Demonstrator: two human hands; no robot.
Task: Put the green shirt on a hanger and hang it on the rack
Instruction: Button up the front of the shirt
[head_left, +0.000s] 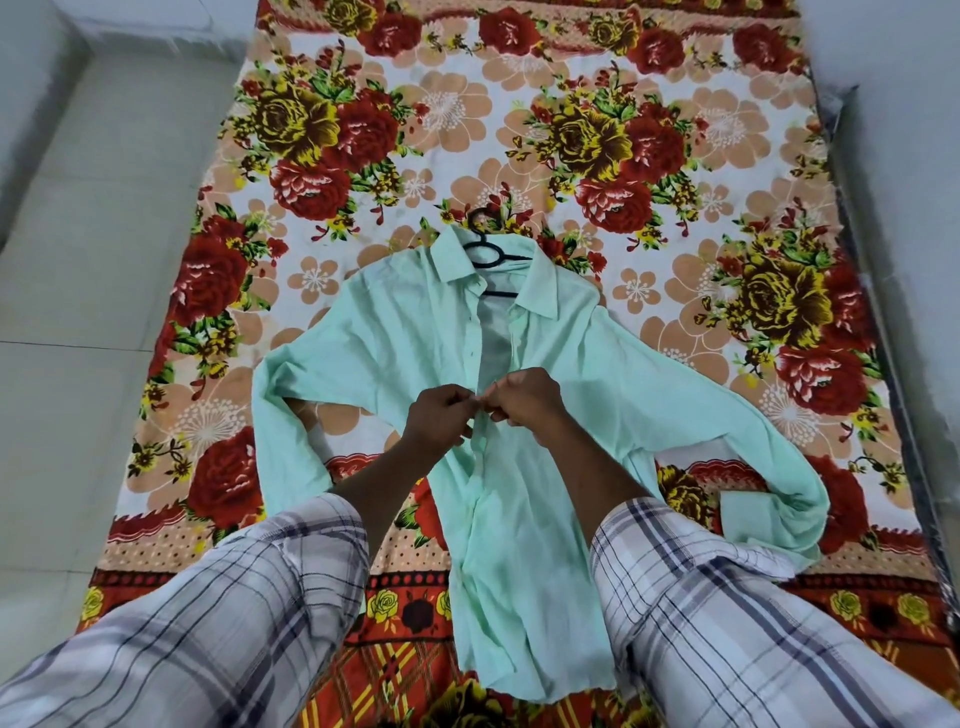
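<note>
The mint green shirt (395, 332) lies face up on the floral bedsheet (571, 130), sleeves spread out to both sides. A black hanger (485, 249) sits inside the collar, its hook poking out above the neck. My left hand (439, 415) and my right hand (524, 397) meet at the front placket near mid chest. Each pinches one edge of the shirt front, fingertips almost touching. Above my hands the front gapes apart; below them it lies closed.
The bed fills the middle of the view. Pale tiled floor (83, 312) runs along the left, and a dark bed edge (883, 312) with a grey wall lies on the right. No rack is in view.
</note>
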